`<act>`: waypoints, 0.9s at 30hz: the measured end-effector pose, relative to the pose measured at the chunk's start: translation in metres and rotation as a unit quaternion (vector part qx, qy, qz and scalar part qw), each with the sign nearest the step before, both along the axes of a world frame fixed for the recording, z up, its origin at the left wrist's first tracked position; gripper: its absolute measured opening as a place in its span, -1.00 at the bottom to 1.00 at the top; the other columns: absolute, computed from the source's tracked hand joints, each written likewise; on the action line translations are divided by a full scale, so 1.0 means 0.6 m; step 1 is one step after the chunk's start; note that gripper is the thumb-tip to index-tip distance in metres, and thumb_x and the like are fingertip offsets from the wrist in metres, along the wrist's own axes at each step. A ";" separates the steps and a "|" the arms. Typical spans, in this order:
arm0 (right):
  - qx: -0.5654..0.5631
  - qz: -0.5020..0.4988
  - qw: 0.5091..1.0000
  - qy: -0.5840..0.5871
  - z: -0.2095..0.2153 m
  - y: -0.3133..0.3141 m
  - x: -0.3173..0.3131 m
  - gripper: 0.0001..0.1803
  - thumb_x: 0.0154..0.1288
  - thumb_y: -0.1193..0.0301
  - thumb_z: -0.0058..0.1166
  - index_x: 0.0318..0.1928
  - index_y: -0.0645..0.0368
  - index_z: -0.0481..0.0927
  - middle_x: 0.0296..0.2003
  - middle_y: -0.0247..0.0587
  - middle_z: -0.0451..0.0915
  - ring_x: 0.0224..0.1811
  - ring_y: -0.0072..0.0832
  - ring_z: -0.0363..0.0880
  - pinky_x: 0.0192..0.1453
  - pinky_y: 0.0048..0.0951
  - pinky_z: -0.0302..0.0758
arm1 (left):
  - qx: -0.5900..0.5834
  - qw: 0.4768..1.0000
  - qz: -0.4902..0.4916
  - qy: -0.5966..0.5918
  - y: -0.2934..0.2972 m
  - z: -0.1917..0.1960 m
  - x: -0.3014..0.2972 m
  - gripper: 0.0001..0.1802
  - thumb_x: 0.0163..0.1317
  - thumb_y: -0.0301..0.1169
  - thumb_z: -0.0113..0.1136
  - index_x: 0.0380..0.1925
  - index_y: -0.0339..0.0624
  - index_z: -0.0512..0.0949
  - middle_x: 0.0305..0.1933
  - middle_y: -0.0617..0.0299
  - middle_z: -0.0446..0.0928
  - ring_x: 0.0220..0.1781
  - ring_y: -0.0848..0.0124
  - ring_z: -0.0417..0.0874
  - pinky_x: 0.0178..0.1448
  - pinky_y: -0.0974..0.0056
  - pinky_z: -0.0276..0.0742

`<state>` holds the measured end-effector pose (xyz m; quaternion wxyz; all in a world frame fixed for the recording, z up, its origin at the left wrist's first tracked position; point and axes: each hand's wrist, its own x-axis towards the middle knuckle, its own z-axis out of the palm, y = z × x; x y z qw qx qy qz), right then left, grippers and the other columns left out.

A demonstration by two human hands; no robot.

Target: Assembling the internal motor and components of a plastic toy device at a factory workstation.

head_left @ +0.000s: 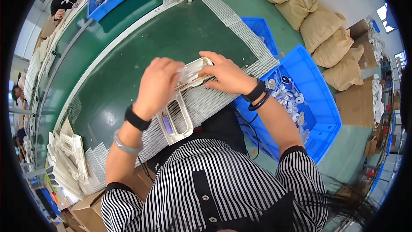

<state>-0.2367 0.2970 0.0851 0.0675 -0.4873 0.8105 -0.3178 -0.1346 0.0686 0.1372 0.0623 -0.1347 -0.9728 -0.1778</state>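
While the half-curled right hand (224,74) holds one end of a white plastic tray (194,67) over the green bench (143,45), the left hand (158,81) bends, blurred, at the other end; its grip I cannot tell.

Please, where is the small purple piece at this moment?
In the head view, the purple piece lies inside the pale plastic tray, along its left side, just below the left hand in the picture.
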 end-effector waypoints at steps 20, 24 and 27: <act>-0.023 -0.040 0.999 -0.020 -0.029 -0.012 0.010 -0.76 0.10 0.40 0.41 -0.17 0.04 0.75 0.34 -0.19 0.38 0.30 -0.10 0.41 0.29 -0.07 0.37 | 0.048 0.997 0.039 -0.053 0.050 -0.001 -0.017 -0.69 -0.02 -0.39 0.46 -0.21 -0.12 0.74 -0.33 0.15 0.67 -0.18 0.14 0.64 0.03 0.07 0.51; -0.012 -0.037 0.999 -0.022 -0.022 -0.013 0.009 -0.70 0.08 0.43 0.42 -0.13 0.07 0.71 0.37 -0.13 0.36 0.30 -0.05 0.40 0.28 -0.07 0.39 | -0.002 0.996 0.091 0.022 0.075 -0.027 -0.005 -0.75 -0.02 -0.36 0.47 -0.26 -0.05 0.75 -0.35 0.18 0.65 -0.20 0.18 0.63 0.01 0.10 0.46; -0.012 -0.041 0.999 -0.020 -0.023 -0.014 0.007 -0.70 0.07 0.44 0.41 -0.13 0.10 0.71 0.37 -0.12 0.36 0.32 -0.05 0.39 0.29 -0.06 0.39 | -0.057 0.993 0.094 0.050 0.099 -0.033 -0.005 -0.73 -0.04 -0.34 0.49 -0.27 -0.04 0.74 -0.33 0.20 0.64 -0.20 0.19 0.62 0.04 0.10 0.45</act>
